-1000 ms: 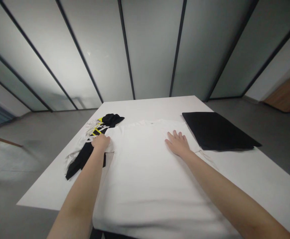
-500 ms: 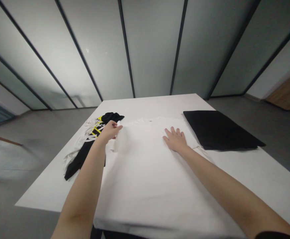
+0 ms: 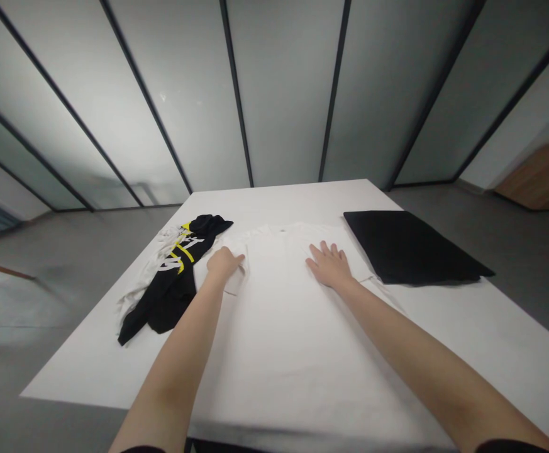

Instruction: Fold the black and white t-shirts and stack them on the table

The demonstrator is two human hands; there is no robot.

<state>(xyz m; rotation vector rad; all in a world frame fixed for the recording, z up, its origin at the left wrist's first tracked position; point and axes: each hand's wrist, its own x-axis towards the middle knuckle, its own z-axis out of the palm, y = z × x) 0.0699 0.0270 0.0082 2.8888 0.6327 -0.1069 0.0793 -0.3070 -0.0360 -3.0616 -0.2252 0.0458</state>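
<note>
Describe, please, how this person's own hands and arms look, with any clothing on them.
The left hand and right hand are ungloved. The left forearm and right forearm are bare to near the bottom edge, where dark, curved sleeve edges just show.

Table (image 3: 278, 200), open room: the far strip beyond the white shirt (image 3: 278, 352), and the near right area, bounded by the right forearm (image 3: 410, 343) and the black sheet (image 3: 410, 248). Left side, obstructed: heaped clothes (image 3: 168, 299) beside the shirt, close to the left hand (image 3: 224, 263). Between left hand and right hand (image 3: 329, 265), open passage above the shirt's flat front.
</note>
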